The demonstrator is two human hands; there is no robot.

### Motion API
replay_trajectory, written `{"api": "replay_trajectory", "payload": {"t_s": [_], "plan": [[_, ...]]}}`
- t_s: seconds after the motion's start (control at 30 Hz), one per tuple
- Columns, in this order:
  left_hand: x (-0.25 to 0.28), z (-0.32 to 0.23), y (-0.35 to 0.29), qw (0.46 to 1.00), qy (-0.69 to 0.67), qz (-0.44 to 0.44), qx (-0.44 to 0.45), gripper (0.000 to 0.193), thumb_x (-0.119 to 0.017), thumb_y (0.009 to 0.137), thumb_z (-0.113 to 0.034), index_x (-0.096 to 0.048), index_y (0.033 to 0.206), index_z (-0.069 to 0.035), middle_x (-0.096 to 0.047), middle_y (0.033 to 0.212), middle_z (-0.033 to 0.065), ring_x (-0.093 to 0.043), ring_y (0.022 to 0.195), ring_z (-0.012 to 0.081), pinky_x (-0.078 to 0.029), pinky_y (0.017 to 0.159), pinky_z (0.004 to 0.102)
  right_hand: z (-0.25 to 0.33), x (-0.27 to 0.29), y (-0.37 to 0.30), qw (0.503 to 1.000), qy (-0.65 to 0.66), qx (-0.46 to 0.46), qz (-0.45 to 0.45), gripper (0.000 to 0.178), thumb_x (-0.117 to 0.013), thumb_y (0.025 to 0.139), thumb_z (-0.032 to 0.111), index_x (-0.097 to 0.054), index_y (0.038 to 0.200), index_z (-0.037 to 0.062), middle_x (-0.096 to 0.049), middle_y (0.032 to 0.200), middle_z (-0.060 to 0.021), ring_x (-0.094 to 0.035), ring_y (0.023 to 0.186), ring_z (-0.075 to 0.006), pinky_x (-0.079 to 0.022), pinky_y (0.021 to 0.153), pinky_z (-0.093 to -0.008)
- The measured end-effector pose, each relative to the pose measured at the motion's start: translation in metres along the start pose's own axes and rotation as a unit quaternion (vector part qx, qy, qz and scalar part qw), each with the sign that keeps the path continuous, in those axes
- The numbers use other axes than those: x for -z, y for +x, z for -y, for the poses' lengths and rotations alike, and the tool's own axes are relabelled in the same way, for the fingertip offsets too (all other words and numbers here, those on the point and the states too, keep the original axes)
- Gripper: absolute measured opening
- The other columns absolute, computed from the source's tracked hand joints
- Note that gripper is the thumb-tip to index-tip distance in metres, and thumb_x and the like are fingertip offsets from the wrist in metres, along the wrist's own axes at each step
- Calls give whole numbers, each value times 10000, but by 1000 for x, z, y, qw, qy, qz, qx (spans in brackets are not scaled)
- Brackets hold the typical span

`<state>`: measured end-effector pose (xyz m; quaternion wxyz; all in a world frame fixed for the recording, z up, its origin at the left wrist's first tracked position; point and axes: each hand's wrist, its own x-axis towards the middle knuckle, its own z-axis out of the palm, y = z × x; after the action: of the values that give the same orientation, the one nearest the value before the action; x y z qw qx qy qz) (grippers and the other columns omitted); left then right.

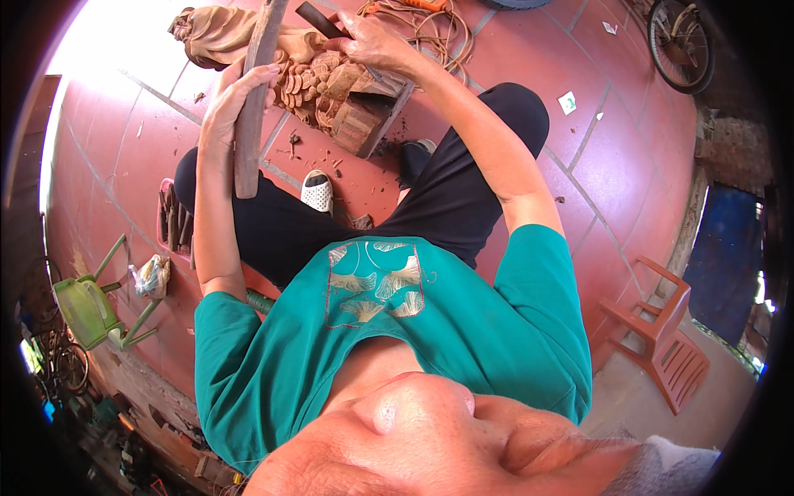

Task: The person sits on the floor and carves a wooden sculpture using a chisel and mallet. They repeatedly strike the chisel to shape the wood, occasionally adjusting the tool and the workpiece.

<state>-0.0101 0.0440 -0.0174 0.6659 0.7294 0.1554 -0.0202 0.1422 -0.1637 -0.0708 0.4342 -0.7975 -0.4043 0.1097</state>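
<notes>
Teal cloth shirt (471,322) is showing nearest, facing brown carved-wood figure (322,91) lying on red tiles (616,182), presumably for steadiness. By figure, right hand (372,43) is gripping dark rod-shaped tool (318,18); left hand (227,103), part-hidden, is seemingly gripping long brown wooden bar (258,62).

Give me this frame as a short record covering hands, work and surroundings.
Left hand: holding a wooden bar
Right hand: gripping a dark rod over the carving
Between the feet and hands: wood carving
Floor: red tiles, scattered wood chips, cable beyond the right hand
Left side: green stool, plastic bag
Right side: orange chair, bicycle wheel
</notes>
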Motion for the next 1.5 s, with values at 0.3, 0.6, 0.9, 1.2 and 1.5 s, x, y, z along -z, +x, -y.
{"api": "replay_trajectory", "payload": {"t_s": [0.3, 0.6, 0.9, 1.2, 1.5], "plan": [[11, -1, 3, 999, -37, -21, -16, 435, -719, 886, -303, -621, 1193, -10, -618, 808, 13, -580, 591, 68, -452, 515, 211, -1, -4, 0, 1000, -21, 18, 0, 387, -654, 927, 218, -562, 1261, 46, -719, 960, -123, -664, 693, -188, -525, 675, -339], [33, -43, 25, 998, 18, -35, -58, 327, -700, 897, -379, -624, 994, -76, -612, 761, 13, -563, 569, 51, -435, 512, 195, 1, -6, 8, 999, -27, -24, 28, 461, -727, 874, 322, -595, 1204, 28, -696, 1067, -241, -667, 1025, -408, -520, 855, -480], [25, -29, 5, 994, 86, 44, 51, 451, -739, 864, -347, -574, 1141, -32, -597, 753, 2, -539, 517, 51, -434, 455, 199, -3, -6, 4, 998, -49, 24, 24, 410, -655, 901, 240, -564, 1231, 13, -717, 1006, -178, -683, 836, -322, -525, 784, -415], [38, -24, 14, 998, 12, -65, -20, 395, -745, 870, -361, -597, 1075, -57, -619, 750, 12, -559, 538, 56, -446, 485, 188, -16, -17, 10, 996, -23, 88, -25, 419, -717, 842, 311, -611, 1140, 36, -683, 949, -267, -660, 921, -454, -519, 787, -503], [24, -28, 9, 1000, 20, -12, -10, 379, -724, 885, -353, -611, 1073, -44, -607, 754, 13, -547, 543, 60, -425, 487, 198, -25, -21, 10, 994, -32, 94, -36, 431, -731, 836, 298, -613, 1153, 32, -685, 973, -264, -661, 942, -452, -519, 800, -500]]}}
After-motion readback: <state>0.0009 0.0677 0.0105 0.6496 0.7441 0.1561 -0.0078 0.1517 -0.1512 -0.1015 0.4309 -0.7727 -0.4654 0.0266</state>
